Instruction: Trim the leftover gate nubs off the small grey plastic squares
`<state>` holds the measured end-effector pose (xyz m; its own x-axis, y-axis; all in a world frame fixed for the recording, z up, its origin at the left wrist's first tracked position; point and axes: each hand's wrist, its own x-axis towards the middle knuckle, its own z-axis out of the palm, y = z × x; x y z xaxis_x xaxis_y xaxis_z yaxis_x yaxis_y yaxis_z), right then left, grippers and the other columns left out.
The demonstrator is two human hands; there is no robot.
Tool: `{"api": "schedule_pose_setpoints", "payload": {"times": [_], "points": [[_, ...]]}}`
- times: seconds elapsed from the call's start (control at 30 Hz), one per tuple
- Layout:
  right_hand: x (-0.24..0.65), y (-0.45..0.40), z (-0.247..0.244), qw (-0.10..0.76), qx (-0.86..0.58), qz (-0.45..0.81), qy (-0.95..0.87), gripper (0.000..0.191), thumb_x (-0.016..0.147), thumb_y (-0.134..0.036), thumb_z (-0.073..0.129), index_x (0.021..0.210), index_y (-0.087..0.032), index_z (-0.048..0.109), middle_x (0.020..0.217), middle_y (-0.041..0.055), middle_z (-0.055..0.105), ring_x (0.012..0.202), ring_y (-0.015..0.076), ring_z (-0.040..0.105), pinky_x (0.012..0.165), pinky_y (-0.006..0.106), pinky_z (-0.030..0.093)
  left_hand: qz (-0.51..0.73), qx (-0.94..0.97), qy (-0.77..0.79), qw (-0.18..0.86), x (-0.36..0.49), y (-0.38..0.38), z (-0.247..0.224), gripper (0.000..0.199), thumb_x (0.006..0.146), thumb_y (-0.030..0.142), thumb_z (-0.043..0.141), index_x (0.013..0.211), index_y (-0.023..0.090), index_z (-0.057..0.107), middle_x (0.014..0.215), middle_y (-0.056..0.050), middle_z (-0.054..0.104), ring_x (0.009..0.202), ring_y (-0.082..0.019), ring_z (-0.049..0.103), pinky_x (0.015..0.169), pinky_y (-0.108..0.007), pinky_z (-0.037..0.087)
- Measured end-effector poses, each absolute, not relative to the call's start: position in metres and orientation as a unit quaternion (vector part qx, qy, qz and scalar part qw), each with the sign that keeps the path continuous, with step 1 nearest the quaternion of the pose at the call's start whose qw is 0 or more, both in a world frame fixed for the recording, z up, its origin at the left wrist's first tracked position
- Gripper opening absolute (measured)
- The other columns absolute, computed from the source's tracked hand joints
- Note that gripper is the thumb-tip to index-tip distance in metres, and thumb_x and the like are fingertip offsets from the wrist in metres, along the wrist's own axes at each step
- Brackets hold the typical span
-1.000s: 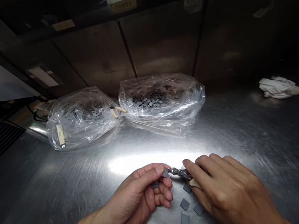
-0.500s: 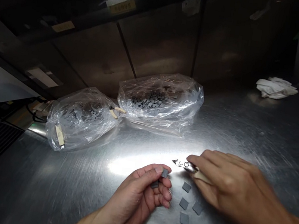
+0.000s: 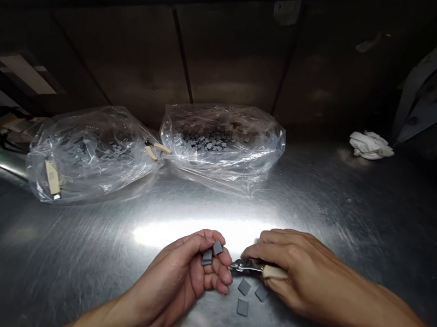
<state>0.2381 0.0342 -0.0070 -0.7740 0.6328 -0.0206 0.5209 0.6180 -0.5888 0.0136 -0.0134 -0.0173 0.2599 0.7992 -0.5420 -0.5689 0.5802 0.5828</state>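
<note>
Small grey square pieces (image 3: pixel 207 257) rest in the curled fingers of my left hand (image 3: pixel 180 273), palm up; one sits by the thumb and index fingertips. My right hand (image 3: pixel 301 270) is wrapped round cream-handled nippers (image 3: pixel 274 273), whose metal jaws point left and come close to the left fingertips. Just below the nippers, three loose grey squares (image 3: pixel 242 307) lie on the metal table (image 3: pixel 72 273). Part of the nippers is covered by the right fingers.
Two clear plastic bags (image 3: pixel 220 155) (image 3: pixel 90 160) with many grey pieces stand at the back. Another nippers-like tool (image 3: pixel 156 149) lies between them, and a cream-handled tool (image 3: pixel 52 178) at the left bag. A crumpled white cloth (image 3: pixel 370 145) is at the back right.
The view has shifted. My right hand has brought the nippers closer to my left fingers and lower. Three loose squares show on the table now, where several showed before.
</note>
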Motion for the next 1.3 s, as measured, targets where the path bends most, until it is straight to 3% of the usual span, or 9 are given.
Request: {"api": "schedule_pose_setpoints", "payload": {"times": [0.23, 0.37, 0.5, 0.67, 0.83, 0.93, 1.07, 1.3], "points": [[0.232, 0.037, -0.014, 0.145, -0.302, 0.329, -0.883, 0.029, 0.087, -0.004, 0.055, 0.104, -0.021, 0.073, 0.087, 0.0014, 0.069, 0.081, 0.0164, 0.062, 0.077, 0.031, 0.047, 0.441, 0.106, 0.416, 0.788, 0.012, -0.012, -0.014, 0.029, 0.103, 0.022, 0.05, 0.084, 0.011, 0.068, 0.076, -0.007, 0.069, 0.06, -0.015, 0.067, 0.058, -0.026, 0.057], [0.23, 0.036, -0.01, 0.16, -0.3, 0.38, -0.86, 0.015, 0.095, -0.014, 0.061, 0.102, -0.021, 0.071, 0.09, 0.0014, 0.071, 0.08, 0.015, 0.065, 0.076, 0.029, 0.05, 0.447, 0.086, 0.41, 0.791, 0.01, -0.012, -0.014, 0.027, 0.102, 0.02, 0.053, 0.084, 0.01, 0.069, 0.077, -0.007, 0.068, 0.059, -0.012, 0.065, 0.057, -0.023, 0.056], [0.227, 0.034, -0.004, 0.18, -0.291, 0.437, -0.832, 0.006, 0.099, -0.024, 0.065, 0.099, -0.02, 0.069, 0.089, 0.0009, 0.072, 0.078, 0.0132, 0.067, 0.073, 0.026, 0.053, 0.435, 0.149, 0.403, 0.791, 0.011, -0.016, -0.018, 0.015, 0.097, 0.021, 0.065, 0.092, 0.009, 0.073, 0.079, -0.007, 0.07, 0.064, -0.012, 0.066, 0.061, -0.022, 0.056], [0.22, 0.03, -0.005, 0.2, -0.294, 0.463, -0.812, 0.011, 0.099, -0.027, 0.066, 0.09, -0.02, 0.069, 0.083, -0.0002, 0.071, 0.074, 0.0126, 0.066, 0.069, 0.025, 0.053, 0.372, 0.228, 0.394, 0.809, 0.013, -0.023, -0.023, 0.032, 0.084, 0.041, 0.083, 0.087, 0.012, 0.071, 0.075, -0.008, 0.073, 0.064, -0.013, 0.068, 0.062, -0.022, 0.057], [0.219, 0.029, -0.005, 0.211, -0.307, 0.469, -0.801, 0.008, 0.097, -0.024, 0.067, 0.091, -0.021, 0.07, 0.083, -0.0005, 0.072, 0.074, 0.013, 0.067, 0.068, 0.025, 0.052, 0.377, 0.198, 0.39, 0.817, 0.011, -0.023, -0.021, 0.028, 0.078, 0.033, 0.089, 0.085, 0.012, 0.071, 0.073, -0.008, 0.075, 0.064, -0.013, 0.07, 0.063, -0.021, 0.057], [0.223, 0.032, -0.007, 0.247, -0.324, 0.41, -0.816, 0.007, 0.098, -0.024, 0.065, 0.098, -0.022, 0.072, 0.087, 0.0002, 0.072, 0.076, 0.0136, 0.067, 0.069, 0.026, 0.052, 0.401, 0.166, 0.38, 0.817, 0.011, -0.021, -0.02, 0.019, 0.083, 0.024, 0.086, 0.092, 0.011, 0.075, 0.077, -0.008, 0.075, 0.066, -0.012, 0.071, 0.065, -0.021, 0.058], [0.232, 0.035, -0.016, 0.283, -0.35, 0.222, -0.865, 0.019, 0.096, -0.014, 0.058, 0.11, -0.021, 0.069, 0.092, 0.0033, 0.071, 0.082, 0.0179, 0.066, 0.073, 0.032, 0.05, 0.426, 0.135, 0.393, 0.804, 0.01, -0.019, -0.019, 0.02, 0.087, 0.016, 0.08, 0.106, 0.009, 0.078, 0.082, -0.008, 0.075, 0.069, -0.012, 0.072, 0.067, -0.022, 0.06], [0.235, 0.03, -0.025, 0.247, -0.343, 0.101, -0.9, 0.032, 0.088, -0.008, 0.056, 0.114, -0.02, 0.069, 0.094, 0.0043, 0.068, 0.082, 0.0207, 0.062, 0.076, 0.037, 0.045, 0.445, 0.118, 0.401, 0.792, 0.01, -0.016, -0.017, 0.019, 0.082, 0.019, 0.086, 0.097, 0.009, 0.08, 0.085, -0.008, 0.076, 0.071, -0.013, 0.073, 0.066, -0.021, 0.06]]}}
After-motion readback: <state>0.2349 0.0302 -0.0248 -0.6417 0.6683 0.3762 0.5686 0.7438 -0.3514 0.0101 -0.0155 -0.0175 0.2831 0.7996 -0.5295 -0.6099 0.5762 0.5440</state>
